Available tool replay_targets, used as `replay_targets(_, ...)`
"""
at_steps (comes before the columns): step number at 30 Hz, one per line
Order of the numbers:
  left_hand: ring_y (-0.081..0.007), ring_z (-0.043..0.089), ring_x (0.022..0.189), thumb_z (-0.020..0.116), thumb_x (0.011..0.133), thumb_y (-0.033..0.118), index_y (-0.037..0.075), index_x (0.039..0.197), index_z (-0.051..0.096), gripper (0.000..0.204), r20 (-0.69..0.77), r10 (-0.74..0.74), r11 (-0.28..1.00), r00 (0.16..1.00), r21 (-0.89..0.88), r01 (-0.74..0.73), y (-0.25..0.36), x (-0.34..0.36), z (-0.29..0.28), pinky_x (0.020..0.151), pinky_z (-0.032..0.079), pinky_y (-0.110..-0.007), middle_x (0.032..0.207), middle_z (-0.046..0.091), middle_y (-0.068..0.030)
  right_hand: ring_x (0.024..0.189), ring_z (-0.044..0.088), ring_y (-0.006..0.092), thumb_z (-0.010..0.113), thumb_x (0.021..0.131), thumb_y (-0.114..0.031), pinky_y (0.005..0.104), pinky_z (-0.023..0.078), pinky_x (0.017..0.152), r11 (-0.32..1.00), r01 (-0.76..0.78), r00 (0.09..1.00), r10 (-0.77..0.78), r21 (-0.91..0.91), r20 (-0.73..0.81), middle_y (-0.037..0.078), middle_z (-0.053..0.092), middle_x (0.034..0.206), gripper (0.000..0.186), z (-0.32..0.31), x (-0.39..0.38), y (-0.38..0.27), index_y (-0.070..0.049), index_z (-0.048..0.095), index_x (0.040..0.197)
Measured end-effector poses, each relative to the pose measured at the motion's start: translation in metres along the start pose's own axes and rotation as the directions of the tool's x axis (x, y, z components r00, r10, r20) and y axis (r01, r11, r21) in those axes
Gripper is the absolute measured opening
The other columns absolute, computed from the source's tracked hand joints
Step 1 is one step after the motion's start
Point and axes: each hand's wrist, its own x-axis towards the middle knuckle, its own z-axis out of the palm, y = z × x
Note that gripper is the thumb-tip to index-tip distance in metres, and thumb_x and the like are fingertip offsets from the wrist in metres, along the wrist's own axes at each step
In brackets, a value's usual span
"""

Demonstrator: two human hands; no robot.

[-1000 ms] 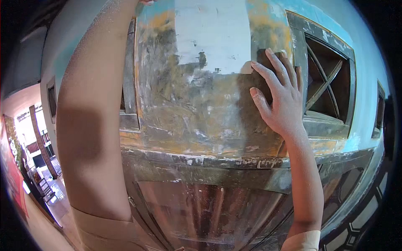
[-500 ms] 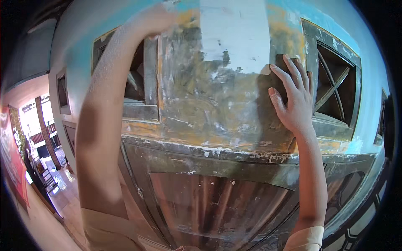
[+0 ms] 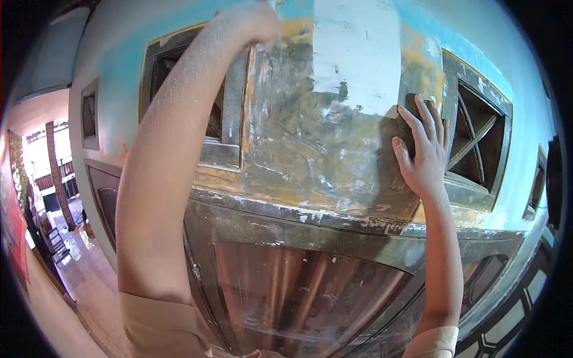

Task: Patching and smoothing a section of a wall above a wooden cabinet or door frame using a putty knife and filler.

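Note:
My right hand (image 3: 425, 152) rests against a patchy wall (image 3: 310, 155), fingers spread and palm to the surface, just left of a vent opening. High up, my left arm stretches to the upper edge of the view. There my left hand (image 3: 253, 24) is curled at the wall, blurred, its fingers mostly hidden. Whatever it grips, if anything, cannot be made out. Between the hands, a smooth white patch (image 3: 358, 53) meets bare, stained grey-green and ochre plaster.
Wooden-framed vents flank the patch: the right vent (image 3: 477, 134) has crossed bars, and the left vent (image 3: 230, 113) is partly behind my arm. Below runs a scuffed wooden ledge (image 3: 298, 215) above a dark arched panel (image 3: 298, 286). A bright doorway (image 3: 62, 179) lies far left.
The whole view has shifted, so the wall appears farther right and a little lower. My left hand remains high and curled, slightly higher against the wall. My right hand stays flat there.

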Motion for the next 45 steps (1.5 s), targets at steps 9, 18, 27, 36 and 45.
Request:
replay_targets(9,-0.0307,0.069,0.092,0.069,0.094,0.042,0.0,0.119,0.072,0.05,0.064,-0.189,0.858,0.98,-0.475,0.196,0.016,-0.038,-0.025,0.084,0.053,-0.044,0.113,0.073,-0.0232,0.154,0.029,0.0315,0.065,0.096,-0.036,0.0592,0.015,0.125,1.0,-0.004,1.0,0.004,0.023,-0.006,0.003,0.039,0.164,0.051,0.002,-0.007,0.005,-0.028,0.056,0.146)
replay_targets(18,-0.0495,0.067,0.085,0.049,0.096,0.026,0.016,0.163,0.026,0.072,-0.002,-0.133,0.755,0.991,-0.648,0.1,0.064,-0.179,0.109,0.083,0.052,-0.06,0.086,0.068,-0.0323,0.153,0.029,0.0361,0.066,0.094,-0.033,0.0605,0.015,0.125,0.993,-0.103,0.995,0.102,0.049,0.015,0.006,0.039,0.163,0.054,-0.001,-0.048,-0.021,-0.026,0.055,0.146)
replay_targets(27,-0.0507,0.066,0.078,0.05,0.097,0.017,0.018,0.164,0.025,0.072,0.088,-0.132,0.599,0.987,-0.786,0.15,0.097,-0.239,0.138,0.078,0.051,-0.059,0.08,0.067,-0.031,0.153,0.029,0.0383,0.065,0.094,-0.034,0.0642,0.012,0.123,0.992,-0.113,0.992,0.11,0.054,0.06,0.005,0.037,0.165,0.052,0.004,-0.078,-0.055,-0.027,0.057,0.145)
replay_targets(36,-0.0457,0.068,0.074,0.051,0.095,0.017,0.016,0.164,0.024,0.074,0.161,-0.154,0.278,0.975,-0.94,0.2,0.16,-0.302,0.174,0.072,0.056,-0.055,0.094,0.071,-0.0278,0.153,0.027,0.0392,0.065,0.093,-0.031,0.0624,0.01,0.125,0.973,-0.215,0.976,0.21,0.089,0.061,0.009,0.038,0.164,0.052,0.005,-0.13,-0.073,-0.024,0.058,0.144)
replay_targets(45,-0.0456,0.066,0.07,0.053,0.096,0.016,0.021,0.165,0.023,0.075,0.223,-0.087,0.25,0.971,-0.939,0.238,0.157,-0.293,0.168,0.068,0.051,-0.054,0.076,0.068,-0.0241,0.154,0.026,0.039,0.066,0.092,-0.032,0.0631,0.007,0.125,0.967,-0.246,0.968,0.242,0.071,0.057,0.007,0.037,0.165,0.052,0.011,-0.15,-0.075,-0.025,0.059,0.143)
